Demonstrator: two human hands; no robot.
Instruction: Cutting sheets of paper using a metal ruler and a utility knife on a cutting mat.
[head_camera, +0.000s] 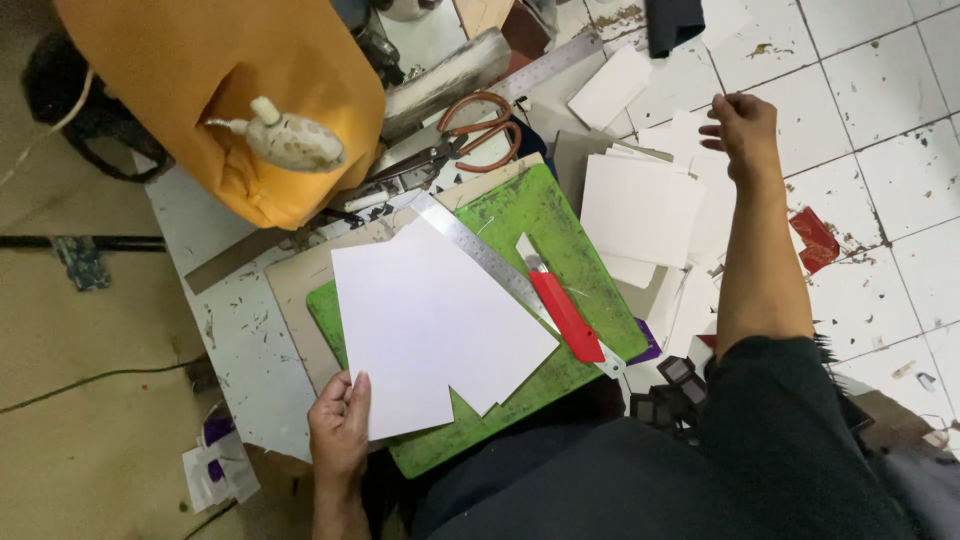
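while one hand pins a cut white sheet (430, 325) to a green cutting mat (560, 225), the other reaches across to a stack of white cards (640, 205).

the left hand (340, 425) grips the sheet's lower corner between thumb and fingers; its bottom edge already shows a notch cut out. the right hand (742, 128) hovers over the far edge of the pile, fingers curled and apparently holding nothing. a steel ruler (480, 250) and red utility knife (562, 312) lie set down beside the sheet, so cutting looks paused, with several cards seemingly still uncut.
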